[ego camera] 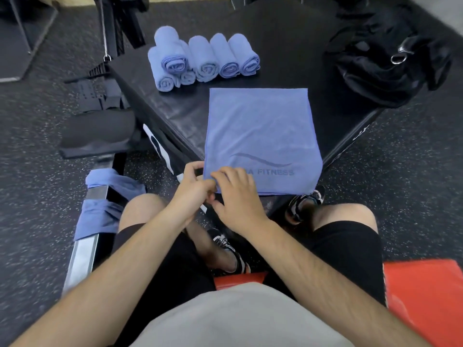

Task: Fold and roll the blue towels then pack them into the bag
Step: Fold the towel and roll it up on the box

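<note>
At the table's (pixel 175 113) near edge, I see left hand (pixel 193 187) and right hand (pixel 239 197) both pinching the flat blue towel's (pixel 260 134) near-left corner.

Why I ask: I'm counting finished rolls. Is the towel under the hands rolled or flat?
Flat, unrolled. The towel lies spread on the black platform; the left hand and right hand pinch its near-left corner.

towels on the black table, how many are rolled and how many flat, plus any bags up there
rolled blue towels: 6
flat blue towel: 1
black bag: 1
total: 8
</note>
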